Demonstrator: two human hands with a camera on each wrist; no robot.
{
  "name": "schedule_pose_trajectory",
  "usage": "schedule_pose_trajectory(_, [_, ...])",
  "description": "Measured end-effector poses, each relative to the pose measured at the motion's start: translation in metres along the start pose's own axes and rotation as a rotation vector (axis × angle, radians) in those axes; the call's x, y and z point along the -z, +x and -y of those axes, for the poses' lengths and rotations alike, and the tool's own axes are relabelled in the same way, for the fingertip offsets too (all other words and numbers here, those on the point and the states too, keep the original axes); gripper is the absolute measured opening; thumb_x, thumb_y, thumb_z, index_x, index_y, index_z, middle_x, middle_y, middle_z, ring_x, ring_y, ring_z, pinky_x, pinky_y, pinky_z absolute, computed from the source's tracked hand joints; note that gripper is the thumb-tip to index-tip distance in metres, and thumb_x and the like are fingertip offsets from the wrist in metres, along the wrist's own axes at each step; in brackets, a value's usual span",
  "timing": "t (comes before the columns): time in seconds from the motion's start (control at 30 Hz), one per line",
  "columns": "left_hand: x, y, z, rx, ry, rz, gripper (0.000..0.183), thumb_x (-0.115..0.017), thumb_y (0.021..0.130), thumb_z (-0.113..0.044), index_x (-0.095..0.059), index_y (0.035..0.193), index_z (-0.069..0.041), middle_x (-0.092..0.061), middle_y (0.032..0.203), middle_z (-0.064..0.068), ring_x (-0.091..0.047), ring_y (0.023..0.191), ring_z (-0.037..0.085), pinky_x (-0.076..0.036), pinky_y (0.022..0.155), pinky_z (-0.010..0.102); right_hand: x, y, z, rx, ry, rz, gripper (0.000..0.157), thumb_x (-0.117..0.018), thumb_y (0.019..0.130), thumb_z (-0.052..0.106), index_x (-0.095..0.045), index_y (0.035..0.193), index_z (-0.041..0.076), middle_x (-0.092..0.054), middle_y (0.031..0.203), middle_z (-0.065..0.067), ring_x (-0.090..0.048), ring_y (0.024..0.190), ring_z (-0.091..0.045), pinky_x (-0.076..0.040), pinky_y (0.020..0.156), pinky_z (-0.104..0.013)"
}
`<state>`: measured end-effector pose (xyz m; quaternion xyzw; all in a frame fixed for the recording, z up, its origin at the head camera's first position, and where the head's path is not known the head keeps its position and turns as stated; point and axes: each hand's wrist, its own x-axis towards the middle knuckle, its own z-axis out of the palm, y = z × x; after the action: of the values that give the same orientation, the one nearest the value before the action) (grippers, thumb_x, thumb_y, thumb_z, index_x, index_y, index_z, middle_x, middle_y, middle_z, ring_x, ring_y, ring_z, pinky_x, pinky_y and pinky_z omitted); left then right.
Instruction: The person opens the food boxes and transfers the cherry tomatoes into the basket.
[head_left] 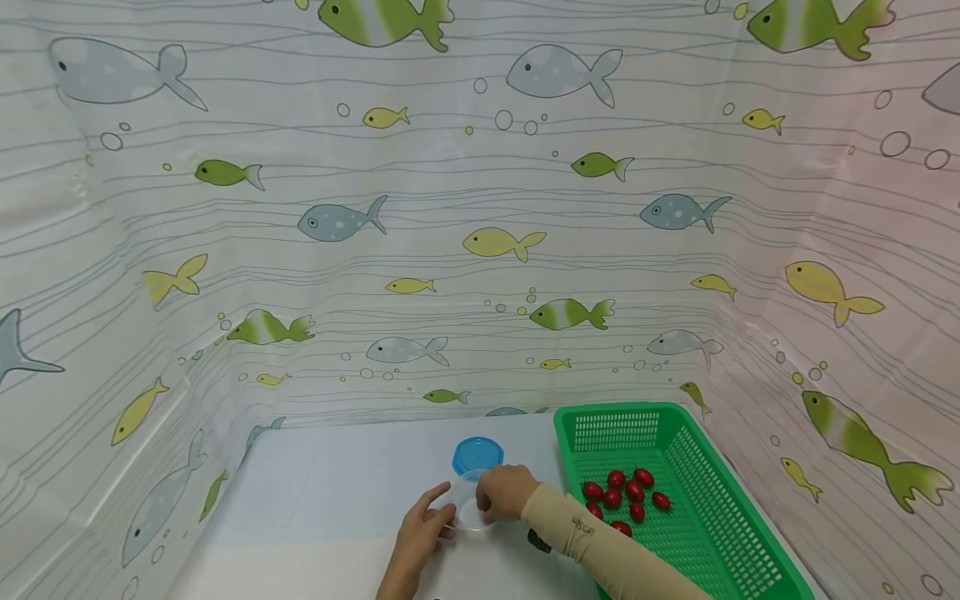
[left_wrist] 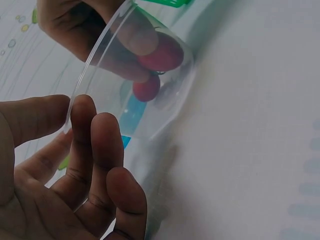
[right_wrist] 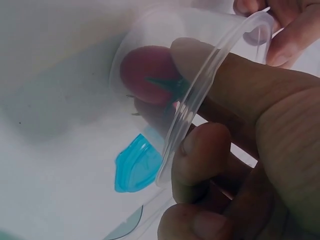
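Note:
A clear plastic cup (head_left: 468,518) stands on the white table between the hands. My left hand (head_left: 422,529) is at its left side, pinching the rim between thumb and fingertips in the left wrist view. The right hand (head_left: 510,492) reaches over the rim into the cup, its fingers around a red cherry tomato (right_wrist: 147,75) with a green stem. Through the cup wall, the left wrist view shows two red shapes: a larger tomato (left_wrist: 167,52) at the fingers and a smaller one (left_wrist: 146,89) beside it. Part of the right fingers is hidden behind the rim.
Just behind the cup lies a blue lid (head_left: 477,456). To the right stands a green plastic basket (head_left: 720,517) with several cherry tomatoes (head_left: 612,498) in it; the right forearm crosses its near left edge. A fish-print sheet (head_left: 450,192) surrounds the table at the back and sides.

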<state>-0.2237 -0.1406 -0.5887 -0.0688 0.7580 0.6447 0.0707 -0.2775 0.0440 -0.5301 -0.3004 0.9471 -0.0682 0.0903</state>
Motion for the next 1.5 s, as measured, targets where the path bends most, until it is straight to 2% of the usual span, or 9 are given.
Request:
schedule_pose_trajectory(0.4, [0.001, -0.001, -0.002, 0.001, -0.003, 0.006, 0.057, -0.064, 0.099, -0.030, -0.048, 0.149, -0.007, -0.071, 0.092, 0.010, -0.066, 0.078, 0.020, -0.046, 0.067, 0.034, 0.002, 0.000, -0.004, 0.039, 0.042, -0.043, 0.011, -0.086, 0.081, 0.023, -0.080, 0.090, 0.020, -0.065, 0.073, 0.017, -0.056, 0.067, 0.001, -0.048, 0.064, -0.024])
schedule_pose_trajectory(0.77, [0.000, -0.001, -0.001, 0.002, 0.002, 0.001, 0.057, -0.063, 0.100, -0.030, -0.048, 0.149, -0.007, -0.071, 0.092, 0.008, -0.066, 0.078, 0.019, -0.046, 0.066, 0.034, 0.015, -0.007, -0.003, 0.051, 0.117, -0.079, 0.012, -0.083, 0.086, 0.024, -0.080, 0.096, 0.019, -0.067, 0.079, 0.017, -0.057, 0.071, 0.001, -0.051, 0.068, -0.027])
schedule_pose_trajectory(1.07, [0.000, 0.000, -0.001, 0.003, -0.001, 0.001, 0.057, -0.063, 0.100, -0.029, -0.048, 0.149, -0.007, -0.071, 0.091, 0.007, -0.066, 0.077, 0.019, -0.045, 0.066, 0.035, 0.024, -0.015, -0.008, 0.082, 0.165, -0.169, 0.015, -0.081, 0.087, 0.030, -0.079, 0.099, 0.022, -0.072, 0.089, 0.016, -0.064, 0.084, -0.007, -0.051, 0.071, -0.027])
schedule_pose_trajectory(1.3, [0.000, 0.000, -0.001, 0.021, 0.004, -0.010, 0.056, -0.063, 0.099, -0.028, -0.048, 0.149, -0.006, -0.070, 0.092, 0.008, -0.066, 0.077, 0.018, -0.045, 0.065, 0.034, 0.034, -0.021, -0.018, 0.091, 0.241, -0.219, 0.014, -0.081, 0.088, 0.031, -0.078, 0.100, 0.024, -0.068, 0.086, 0.021, -0.058, 0.082, -0.003, -0.049, 0.069, -0.027])
schedule_pose_trajectory(1.5, [-0.001, 0.001, -0.001, 0.027, 0.013, -0.026, 0.055, -0.062, 0.100, -0.028, -0.049, 0.148, -0.006, -0.071, 0.090, 0.007, -0.065, 0.076, 0.018, -0.046, 0.066, 0.034, 0.042, -0.027, -0.028, 0.097, 0.282, -0.246, 0.013, -0.079, 0.089, 0.031, -0.077, 0.101, 0.024, -0.070, 0.093, 0.019, -0.064, 0.090, -0.005, -0.052, 0.075, -0.032])
